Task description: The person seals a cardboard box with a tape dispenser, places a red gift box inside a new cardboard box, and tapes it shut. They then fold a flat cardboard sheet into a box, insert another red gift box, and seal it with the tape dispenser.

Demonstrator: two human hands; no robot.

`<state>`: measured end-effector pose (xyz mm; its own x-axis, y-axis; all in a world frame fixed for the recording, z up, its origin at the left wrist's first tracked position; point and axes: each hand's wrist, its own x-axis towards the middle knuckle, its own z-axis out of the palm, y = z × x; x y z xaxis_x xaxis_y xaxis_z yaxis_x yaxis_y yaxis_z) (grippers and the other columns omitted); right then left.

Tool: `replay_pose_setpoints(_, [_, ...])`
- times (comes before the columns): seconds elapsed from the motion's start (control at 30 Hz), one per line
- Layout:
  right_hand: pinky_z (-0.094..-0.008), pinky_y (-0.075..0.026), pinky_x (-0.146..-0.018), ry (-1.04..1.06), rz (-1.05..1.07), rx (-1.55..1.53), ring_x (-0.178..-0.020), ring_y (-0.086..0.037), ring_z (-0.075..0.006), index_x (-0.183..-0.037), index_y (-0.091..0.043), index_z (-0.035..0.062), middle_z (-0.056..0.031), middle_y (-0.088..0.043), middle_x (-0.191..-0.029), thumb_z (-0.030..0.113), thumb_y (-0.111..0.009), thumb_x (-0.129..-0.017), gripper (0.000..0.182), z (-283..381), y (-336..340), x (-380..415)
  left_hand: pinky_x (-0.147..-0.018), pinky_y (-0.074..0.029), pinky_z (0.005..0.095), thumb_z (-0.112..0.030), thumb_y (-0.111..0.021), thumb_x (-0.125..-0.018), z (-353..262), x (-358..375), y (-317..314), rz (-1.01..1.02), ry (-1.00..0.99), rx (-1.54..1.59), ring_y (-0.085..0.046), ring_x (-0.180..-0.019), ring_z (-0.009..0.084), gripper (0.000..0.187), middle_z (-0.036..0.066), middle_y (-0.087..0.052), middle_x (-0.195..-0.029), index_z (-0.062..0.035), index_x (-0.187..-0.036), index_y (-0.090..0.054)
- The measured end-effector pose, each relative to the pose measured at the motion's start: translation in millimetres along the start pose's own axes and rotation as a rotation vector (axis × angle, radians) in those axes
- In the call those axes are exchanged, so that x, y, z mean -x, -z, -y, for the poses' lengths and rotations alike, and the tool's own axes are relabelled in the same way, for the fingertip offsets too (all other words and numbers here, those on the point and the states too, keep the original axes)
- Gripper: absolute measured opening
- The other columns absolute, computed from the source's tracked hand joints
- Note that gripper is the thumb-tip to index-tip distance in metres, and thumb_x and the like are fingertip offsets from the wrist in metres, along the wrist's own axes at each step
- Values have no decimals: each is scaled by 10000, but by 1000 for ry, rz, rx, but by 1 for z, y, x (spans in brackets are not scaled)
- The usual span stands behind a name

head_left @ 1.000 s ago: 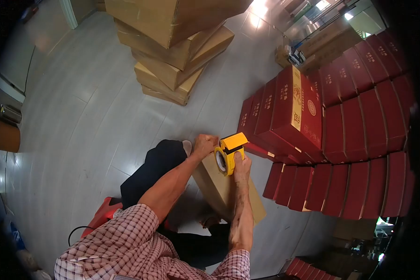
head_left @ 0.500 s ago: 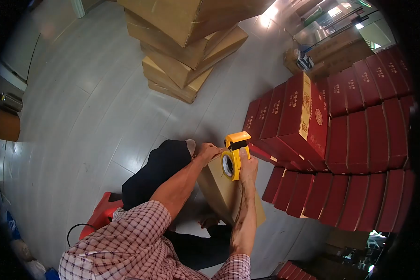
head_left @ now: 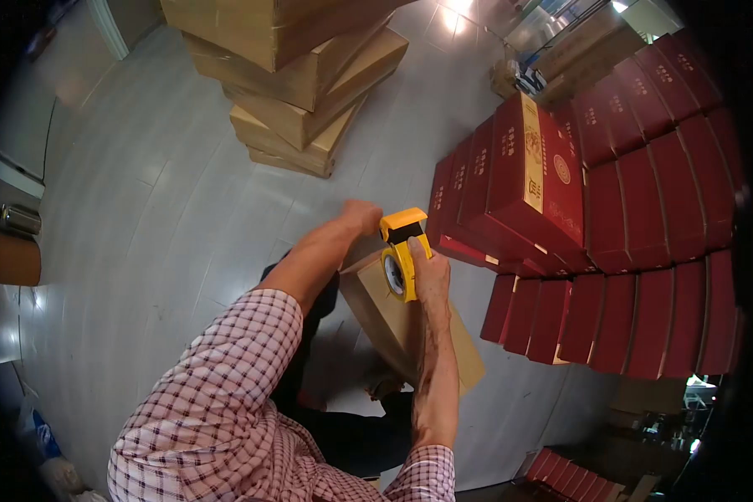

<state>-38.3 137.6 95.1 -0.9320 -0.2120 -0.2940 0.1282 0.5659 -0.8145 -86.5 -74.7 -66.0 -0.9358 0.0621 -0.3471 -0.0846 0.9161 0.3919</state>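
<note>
A yellow tape dispenser (head_left: 400,266) with a roll of tape is gripped in my right hand (head_left: 429,269), above the upper end of a brown cardboard box (head_left: 389,322). The box stands between my legs, its lower part partly hidden by my right forearm. Just left of the dispenser's head, beyond the box's near-left edge, is my left hand (head_left: 363,217). Its fingers are bent together, and whatever they hold is too small to make out.
Stacked brown cartons (head_left: 297,92) stand on the grey floor (head_left: 176,192) ahead. Rows of dark red boxes (head_left: 537,180) fill the right side. Another large carton (head_left: 590,50) lies at the back right. A metal canister (head_left: 18,219) is at the far left.
Both hands and the dispenser have moved up in the view, my left hand farther off the box. The view has shifted, and more of the box's upper end shows.
</note>
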Motion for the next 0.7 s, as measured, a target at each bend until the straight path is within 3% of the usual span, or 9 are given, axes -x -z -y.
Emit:
replay_pose_setpoints(0.03, [-358,-509,-624,-7,16,2,-660,-625,-142,-919,-745,-43,-84,-684,-725,536,-700,-978,584,-1,0,-3,-715,-583,482,-395,-722,-879,8,-16,15,-19,-123,-21,-771,-978,301,296,97,-803,-1083,-166,-1036,-823])
replay_pose_setpoints(0.07, [-339,-509,-633,-16,28,4,-681,-627,-126,-937,-750,-40,-68,-693,-750,522,-696,-985,567,-2,2,-4,-755,-590,453,-378,-711,-904,12,-35,24,147,-251,123,-761,-938,272,296,90,-803,-1036,-118,-1009,-809])
replay_pose_setpoints(0.13, [-320,-507,-637,-24,37,6,-704,-631,-111,-954,-754,-43,-54,-706,-783,503,-690,-998,551,-7,0,-4,-786,-588,435,-393,-699,-932,3,-67,-19,98,-275,1025,-750,-942,253,315,80,-792,-1036,-117,-1056,-788])
replay_pose_setpoints(0.2, [-321,-507,-632,14,21,-19,-702,-632,-113,-952,-754,-44,-57,-707,-786,500,-691,-999,550,-13,1,-3,-814,-585,434,-396,-680,-951,-40,-39,-21,140,-319,1435,-742,-975,251,336,77,-783,-1067,-108,-1103,-764])
replay_pose_setpoints(0.37, [-363,-507,-619,-1,33,-111,-666,-615,-146,-929,-723,-54,-81,-683,-717,510,-711,-978,566,-12,-1,-1,-885,-577,433,-405,-633,-999,-52,0,-46,44,-300,1342,-724,-1057,246,396,68,-760,-1146,-86,-1222,-705])
replay_pose_setpoints(0.53, [-360,-496,-613,45,19,-39,-666,-597,-139,-938,-718,-44,-80,-671,-723,463,-702,-999,511,-24,-2,-4,-955,-569,433,-414,-586,-1046,-29,24,-62,-258,-110,567,-706,-1140,241,462,60,-737,-1224,-63,-1341,-646])
replay_pose_setpoints(0.57, [-365,-496,-614,53,19,-46,-667,-597,-140,-940,-719,-44,-82,-670,-722,458,-701,-1000,506,-19,0,-4,-1002,-550,408,-395,-667,-1005,-26,19,-68,-364,-205,691,-677,-1224,240,531,89,-712,-1304,-30,-1385,-603])
replay_pose_setpoints(0.63, [-370,-496,-618,26,13,-76,-675,-599,-141,-941,-715,-49,-84,-672,-728,449,-700,-999,502,-14,3,-3,-1018,-538,393,-384,-706,-998,-32,-23,-70,-128,-443,1455,-670,-1218,214,522,101,-689,-1342,-66,-1399,-599])
replay_pose_setpoints(0.7, [-370,-497,-623,26,15,-100,-682,-601,-141,-942,-712,-53,-84,-678,-737,445,-700,-997,501,-17,-1,0,-976,-539,356,-449,-674,-1024,-68,-15,-46,136,-404,1788,-675,-1102,175,513,99,-711,-1258,-47,-1341,-644])
